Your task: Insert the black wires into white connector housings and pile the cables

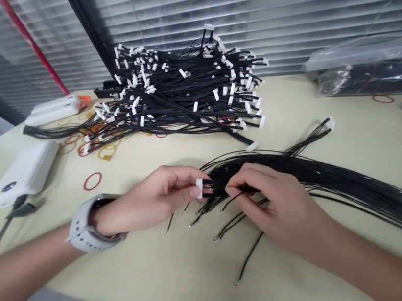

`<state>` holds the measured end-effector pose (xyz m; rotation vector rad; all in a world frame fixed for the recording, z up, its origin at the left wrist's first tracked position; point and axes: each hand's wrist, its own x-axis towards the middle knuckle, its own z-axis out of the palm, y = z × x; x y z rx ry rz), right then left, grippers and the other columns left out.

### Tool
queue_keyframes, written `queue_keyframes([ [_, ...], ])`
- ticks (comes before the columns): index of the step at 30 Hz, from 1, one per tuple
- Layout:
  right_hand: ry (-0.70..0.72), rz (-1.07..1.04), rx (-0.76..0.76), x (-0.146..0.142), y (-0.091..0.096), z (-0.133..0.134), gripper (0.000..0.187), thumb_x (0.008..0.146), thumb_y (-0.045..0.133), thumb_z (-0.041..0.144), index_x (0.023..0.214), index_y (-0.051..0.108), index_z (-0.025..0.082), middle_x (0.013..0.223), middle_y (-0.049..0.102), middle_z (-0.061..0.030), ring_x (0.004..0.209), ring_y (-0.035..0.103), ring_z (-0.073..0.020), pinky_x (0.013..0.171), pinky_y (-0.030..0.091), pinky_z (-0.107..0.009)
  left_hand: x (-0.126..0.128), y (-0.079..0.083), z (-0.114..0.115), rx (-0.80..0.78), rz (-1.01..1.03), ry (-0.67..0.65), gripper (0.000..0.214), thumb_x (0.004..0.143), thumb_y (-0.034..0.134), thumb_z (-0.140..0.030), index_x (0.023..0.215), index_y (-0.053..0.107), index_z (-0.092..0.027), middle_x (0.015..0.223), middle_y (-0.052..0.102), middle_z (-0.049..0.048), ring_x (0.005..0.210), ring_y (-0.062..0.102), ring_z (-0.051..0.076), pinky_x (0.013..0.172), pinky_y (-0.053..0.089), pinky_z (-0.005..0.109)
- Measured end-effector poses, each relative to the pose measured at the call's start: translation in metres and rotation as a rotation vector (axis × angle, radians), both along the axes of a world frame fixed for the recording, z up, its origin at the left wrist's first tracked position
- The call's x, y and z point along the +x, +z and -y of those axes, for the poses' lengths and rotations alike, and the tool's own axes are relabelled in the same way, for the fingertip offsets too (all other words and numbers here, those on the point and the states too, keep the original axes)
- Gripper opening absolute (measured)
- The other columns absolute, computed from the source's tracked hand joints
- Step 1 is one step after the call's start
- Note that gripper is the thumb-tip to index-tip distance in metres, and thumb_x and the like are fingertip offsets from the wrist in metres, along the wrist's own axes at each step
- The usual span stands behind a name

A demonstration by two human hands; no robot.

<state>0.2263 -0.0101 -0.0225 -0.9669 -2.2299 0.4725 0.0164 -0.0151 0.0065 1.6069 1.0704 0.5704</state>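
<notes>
Holding a white connector (199, 189) in the left hand (160, 189) and a thin black wire (231, 203) in the right hand (275, 204), above a pale table (155, 273).
Pinching with thumb and fingertips closed on both sides, hands just apart, near the middle of the tabletop. Under and beyond the right hand, a loose bundle of black wires (348, 184) running to the view's right edge. Farther back, close to the blinds (287, 28), a heap of white-ended cables (187, 89). Toward the near edge, broad room for moving, with a few wire tips reaching into it.
</notes>
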Motion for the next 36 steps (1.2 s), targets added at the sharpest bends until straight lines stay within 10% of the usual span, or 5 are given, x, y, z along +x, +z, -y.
queue_keyframes([
  [13, 0.027, -0.002, -0.024, -0.001, 0.004, 0.003, 0.01, 0.079, 0.047, 0.01, 0.078, 0.053, 0.018, 0.075, 0.055, 0.0031, 0.066, 0.048, -0.007, 0.062, 0.035, -0.021, 0.004, 0.002, -0.001, -0.146, 0.117, 0.036, 0.019, 0.085, 0.051, -0.012, 0.101, 0.061, -0.011, 0.09, 0.065, 0.0045, 0.081, 0.06, 0.009, 0.078, 0.048, 0.021],
  [36, 0.061, 0.064, -0.148, 0.001, 0.014, 0.004, 0.014, 0.077, 0.048, 0.01, 0.074, 0.059, 0.018, 0.072, 0.056, 0.0021, 0.062, 0.048, -0.0069, 0.052, 0.034, -0.019, 0.004, 0.001, 0.006, 0.055, -0.069, 0.006, 0.021, 0.085, 0.052, -0.02, 0.103, 0.061, -0.016, 0.085, 0.065, 0.0038, 0.075, 0.057, 0.012, 0.063, 0.045, 0.022],
])
